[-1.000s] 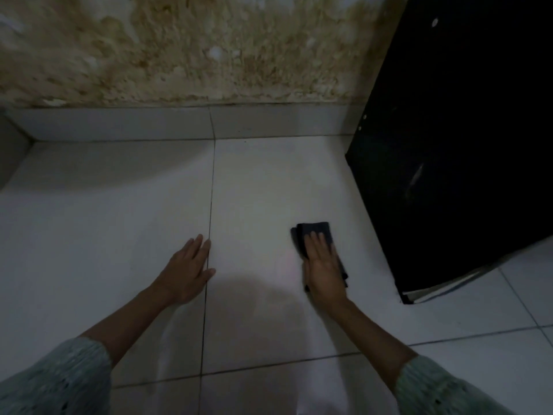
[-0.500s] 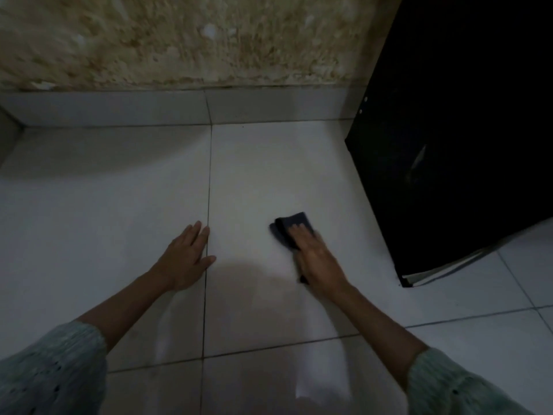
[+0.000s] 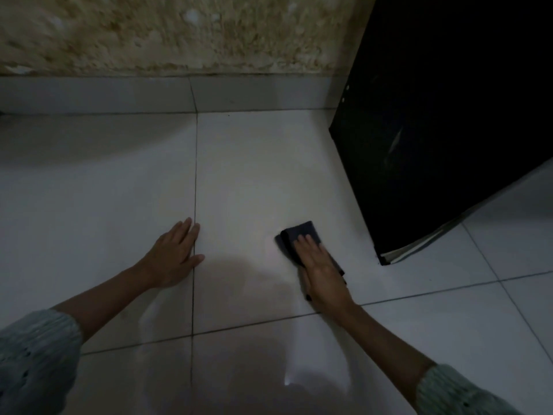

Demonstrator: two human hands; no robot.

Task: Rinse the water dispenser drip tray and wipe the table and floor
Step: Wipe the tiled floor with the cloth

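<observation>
A folded dark cloth [image 3: 294, 238] lies flat on the white tiled floor [image 3: 254, 181]. My right hand [image 3: 321, 272] presses down on it with the fingers together, covering its near half. My left hand [image 3: 173, 257] rests flat on the floor to the left, fingers spread slightly, across a tile joint, holding nothing. No drip tray is in view.
A tall black appliance [image 3: 443, 130] stands on the floor at the right, its near corner close to the cloth. A stained, flaking wall [image 3: 179, 34] with a grey tile skirting [image 3: 119, 94] runs along the back. The room is dim.
My right hand slid the cloth left across the tile, then back a little toward me and the right. My left hand stayed planted on the floor.
</observation>
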